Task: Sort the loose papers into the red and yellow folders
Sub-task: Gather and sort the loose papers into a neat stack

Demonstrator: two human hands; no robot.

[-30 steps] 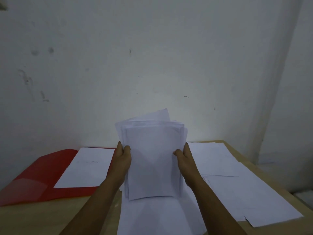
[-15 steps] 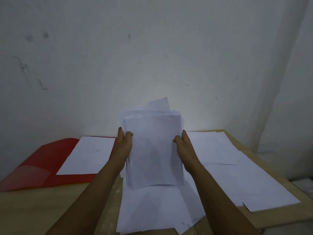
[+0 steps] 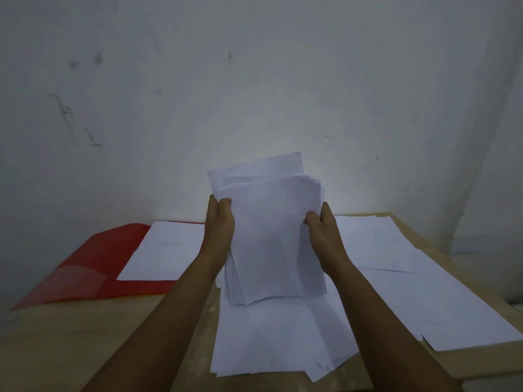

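Progress: early, by my reading. One sheet (image 3: 164, 250) lies on the open red folder (image 3: 93, 267) at the left of the desk (image 3: 56, 349). No yellow folder in view, so I cannot tell whether anything is filed there.

Grip: left hand (image 3: 219, 224) and right hand (image 3: 322, 236) each curl round a side edge of a stack of papers (image 3: 274, 239), held upright above the desk, its top edges fanned unevenly. Both grips are clamped on that stack.

Left to do: the held stack, a loose pile (image 3: 277, 343) directly below it, and long sheets (image 3: 424, 292) spread on the right.

Edges and room: the wall (image 3: 254, 80) stands just behind the desk. The right-hand sheets reach near the desk's right edge. Bare desk lies in front of the red folder, giving open room on that side.
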